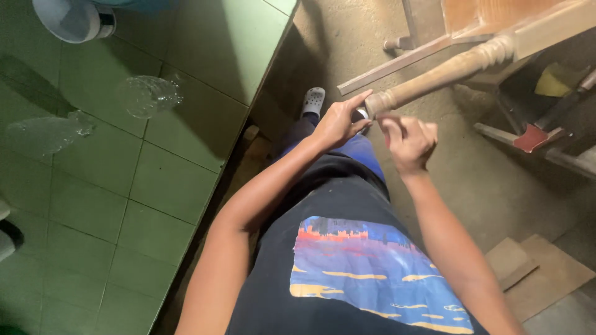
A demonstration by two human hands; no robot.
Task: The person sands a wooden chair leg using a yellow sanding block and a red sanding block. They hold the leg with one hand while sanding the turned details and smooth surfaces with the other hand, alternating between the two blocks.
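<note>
A turned wooden furniture leg (447, 73) slants down from the upper right, its rounded end at the centre of the view. My left hand (339, 123) rests against that end, index finger stretched along its tip. My right hand (408, 141) is curled just below the leg's end, fingers pinched together; whether something small sits between them I cannot tell. The leg belongs to an overturned wooden piece (496, 25) at the top right.
A green tiled surface (124, 186) fills the left, with two crumpled clear plastic bags (148, 95) and a white bowl (71, 18) on it. Concrete floor (472, 186) lies below, with flat wooden boards (534, 273) at lower right and a red-tipped tool (531, 138) at right.
</note>
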